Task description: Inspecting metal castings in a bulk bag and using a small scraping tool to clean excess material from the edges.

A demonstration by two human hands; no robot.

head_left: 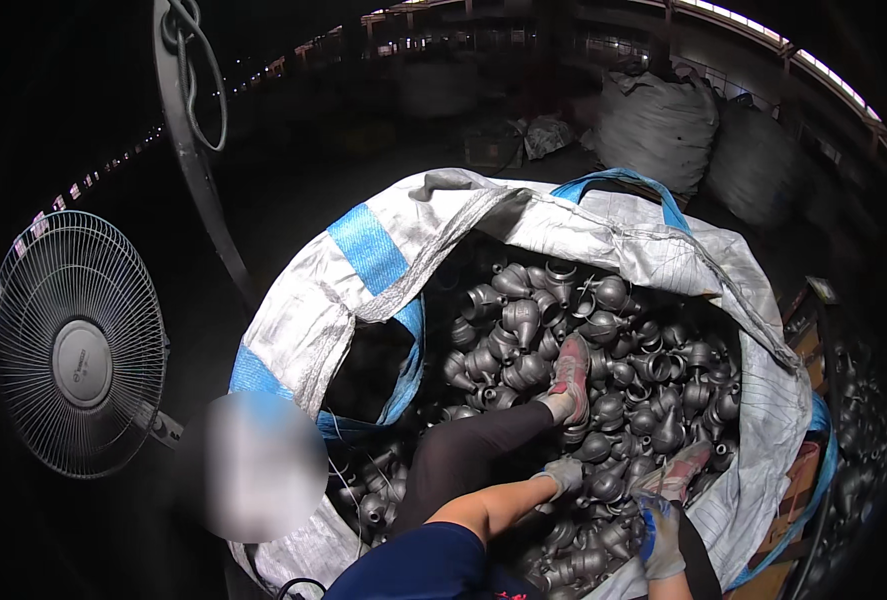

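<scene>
My left hand, in a light grey work glove, reaches down among dark grey metal castings. Its fingertips are hidden against the pieces, so I cannot tell whether it grips one. Close to my right shoe, my right hand wears a grey glove with a blue coating. Its fingers are loosely bent, and nothing shows between them. The castings are rounded, bulb-like pieces with short necks and openings. They fill a large white woven bulk bag, and reddish-grey shoes rest on top of them.
Blue lifting straps hang at the bag's rim. A standing fan is at the left, beside a curved metal post. More filled bags stand behind. Further castings lie at the far right. A blurred round patch covers the lower left.
</scene>
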